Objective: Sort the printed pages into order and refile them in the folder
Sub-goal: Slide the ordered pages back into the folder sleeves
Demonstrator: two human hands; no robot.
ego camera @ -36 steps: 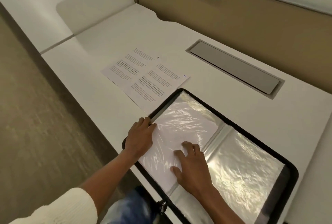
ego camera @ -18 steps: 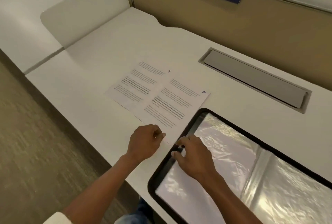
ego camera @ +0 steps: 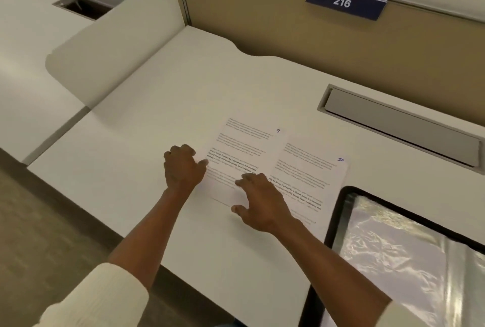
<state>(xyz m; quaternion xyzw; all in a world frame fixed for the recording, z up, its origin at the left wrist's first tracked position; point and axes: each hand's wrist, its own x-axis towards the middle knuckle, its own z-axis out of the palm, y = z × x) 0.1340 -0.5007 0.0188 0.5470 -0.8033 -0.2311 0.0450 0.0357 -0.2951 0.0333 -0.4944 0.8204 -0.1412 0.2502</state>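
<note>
**One head-worn wide-angle view, facing forward and down onto the tabletop (ego camera: pixel 157 122).**
Close range from above the near edge: printed pages (ego camera: pixel 262 148) at centre, partition (ego camera: pixel 262 24) across the top, folder (ego camera: pixel 338 211) cropped lower right.

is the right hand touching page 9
Touching. The head view shows the right hand with its fingertips resting on the lower part of page 9, no gap visible.

Pages (ego camera: pixel 309 166) flat, perhaps overlapping, beside open folder (ego camera: pixel 338 213)
</note>
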